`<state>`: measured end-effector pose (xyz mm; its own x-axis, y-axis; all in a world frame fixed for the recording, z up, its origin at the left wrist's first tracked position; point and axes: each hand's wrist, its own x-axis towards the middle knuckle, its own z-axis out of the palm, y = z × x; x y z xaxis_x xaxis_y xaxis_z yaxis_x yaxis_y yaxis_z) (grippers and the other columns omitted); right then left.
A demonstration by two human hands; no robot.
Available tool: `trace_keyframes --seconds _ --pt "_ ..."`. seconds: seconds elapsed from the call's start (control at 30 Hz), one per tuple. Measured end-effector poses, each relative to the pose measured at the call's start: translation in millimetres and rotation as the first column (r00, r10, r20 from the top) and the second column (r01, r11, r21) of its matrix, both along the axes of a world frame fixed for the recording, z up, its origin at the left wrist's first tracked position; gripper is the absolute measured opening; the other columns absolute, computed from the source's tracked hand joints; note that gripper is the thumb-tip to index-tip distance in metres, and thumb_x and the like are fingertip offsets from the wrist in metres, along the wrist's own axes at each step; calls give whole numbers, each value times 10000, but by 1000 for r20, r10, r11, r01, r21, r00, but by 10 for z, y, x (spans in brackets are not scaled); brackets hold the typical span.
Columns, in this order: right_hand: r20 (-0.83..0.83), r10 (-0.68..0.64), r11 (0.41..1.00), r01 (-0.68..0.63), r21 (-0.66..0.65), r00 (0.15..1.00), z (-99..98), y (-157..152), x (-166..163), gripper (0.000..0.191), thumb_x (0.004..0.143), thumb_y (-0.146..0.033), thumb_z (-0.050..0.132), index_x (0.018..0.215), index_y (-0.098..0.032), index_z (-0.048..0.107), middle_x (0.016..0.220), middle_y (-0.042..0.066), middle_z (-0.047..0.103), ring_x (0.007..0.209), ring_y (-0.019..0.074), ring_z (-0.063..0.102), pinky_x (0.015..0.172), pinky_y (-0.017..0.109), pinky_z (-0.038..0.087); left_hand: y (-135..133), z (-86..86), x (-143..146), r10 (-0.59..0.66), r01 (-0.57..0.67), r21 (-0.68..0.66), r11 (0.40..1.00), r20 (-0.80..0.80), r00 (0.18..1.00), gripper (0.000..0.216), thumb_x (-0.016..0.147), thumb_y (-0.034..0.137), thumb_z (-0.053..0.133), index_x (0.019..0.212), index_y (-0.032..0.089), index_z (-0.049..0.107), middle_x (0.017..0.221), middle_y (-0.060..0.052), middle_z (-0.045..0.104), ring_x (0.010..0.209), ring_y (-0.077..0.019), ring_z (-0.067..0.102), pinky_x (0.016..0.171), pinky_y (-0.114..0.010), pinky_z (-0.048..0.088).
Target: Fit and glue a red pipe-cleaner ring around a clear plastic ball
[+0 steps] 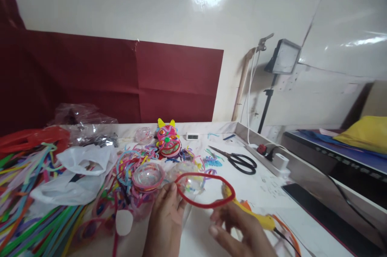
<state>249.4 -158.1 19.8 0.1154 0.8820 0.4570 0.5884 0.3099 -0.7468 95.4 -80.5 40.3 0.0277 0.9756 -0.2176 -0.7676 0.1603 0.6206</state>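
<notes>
My left hand (165, 220) and my right hand (238, 228) hold a red pipe cleaner (205, 190) bent into a loop above the white table (266, 188). The left fingers pinch its left end, the right fingers grip its right end. Just behind the loop lie two clear plastic half-spheres (148, 176), one rimmed in pink, and a clear ball (189, 176) with coloured bits inside. A finished pink and yellow animal-face ball (168, 141) sits further back.
Piles of coloured pipe cleaners (27, 208) and plastic bags (72, 176) cover the left. Black scissors (240, 161) lie right of centre, a yellow glue gun (260, 218) under my right hand, a power strip (272, 158), a dark phone (305, 196) and a small lamp (282, 57) on the right.
</notes>
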Motion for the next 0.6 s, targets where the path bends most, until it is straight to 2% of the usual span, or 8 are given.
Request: trace_keyframes --seconds 0.03,0.1,0.17,0.27,0.4,0.53,0.6 --pt "-157 15 1000 -19 -21 987 36 47 -157 169 807 -376 656 787 -208 651 700 15 690 608 152 638 559 225 513 -11 2 -8 -34 33 21 999 9 999 132 664 217 775 756 189 684 781 -36 731 779 -185 694 658 -257 542" --pt "-405 -3 1000 -9 -27 914 85 146 -402 252 749 -421 709 848 -198 647 643 -5 658 572 148 603 542 235 482 -21 -1 -28 -123 121 85 989 24 992 195 676 268 784 831 187 698 864 -53 734 839 -195 684 705 -271 538" --pt "-534 -35 999 31 -17 845 122 224 -542 287 721 -437 739 834 -188 654 623 -12 633 554 140 578 540 239 464 -17 -11 -45 -166 161 137 977 21 986 207 706 282 771 876 185 705 894 -54 729 854 -180 672 734 -260 526" --pt "-599 -38 997 74 35 800 176 276 -611 284 726 -452 738 756 -180 661 626 7 642 562 149 583 543 249 464 -2 -22 -51 -150 144 174 974 22 988 145 726 259 758 847 193 710 888 -43 728 861 -169 662 768 -264 518" --pt "-647 -80 989 142 45 758 216 284 -637 356 643 -452 805 842 -185 682 687 32 702 589 167 619 555 255 498 -7 -19 -41 -136 133 182 974 7 991 145 696 258 780 797 184 707 831 -40 716 813 -171 660 751 -274 522" --pt "-646 -58 985 148 87 761 222 285 -674 299 655 -436 804 779 -185 699 631 21 691 556 155 615 538 240 507 -29 -21 -44 -122 122 171 978 -12 992 156 698 261 778 804 176 700 823 -43 710 792 -165 658 725 -256 514" --pt "-649 -40 985 139 103 760 224 282 -682 319 645 -438 812 808 -185 705 657 28 702 576 163 636 538 241 516 -27 -36 -50 -132 131 158 979 -1 991 154 694 256 782 794 179 695 830 -47 716 793 -165 661 723 -254 511"
